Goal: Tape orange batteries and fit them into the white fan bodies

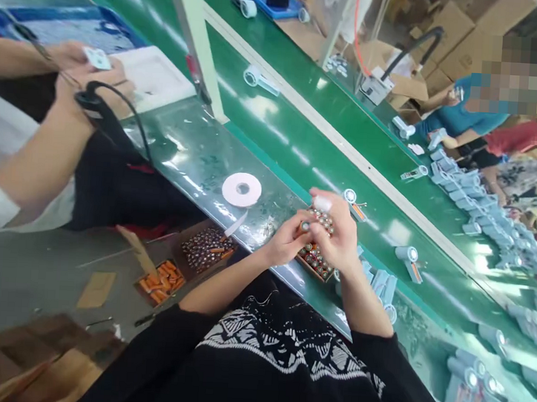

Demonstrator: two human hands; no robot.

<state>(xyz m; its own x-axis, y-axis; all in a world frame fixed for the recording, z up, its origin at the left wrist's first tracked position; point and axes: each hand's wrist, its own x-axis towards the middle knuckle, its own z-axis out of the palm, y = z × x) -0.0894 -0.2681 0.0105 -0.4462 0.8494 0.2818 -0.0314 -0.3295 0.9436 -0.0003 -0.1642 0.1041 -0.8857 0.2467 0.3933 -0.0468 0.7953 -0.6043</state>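
Observation:
My left hand (pixel 288 238) and my right hand (pixel 334 232) meet over a small tray of batteries (pixel 314 261) at the bench edge. The fingers of both are pinched round a small orange battery (pixel 304 226) held between them. My right forefinger wears a white tape wrap (pixel 322 202). A roll of white tape (pixel 242 189) lies on the glossy bench to the left, a strip hanging from it.
Small pale-blue handheld fans (pixel 408 258) lie on the green conveyor (pixel 300 124), more heaped at right (pixel 486 214). Boxes of batteries (pixel 204 248) and orange cells (pixel 161 278) sit on the floor. A co-worker's hands (pixel 83 74) work at left; another person sits far right.

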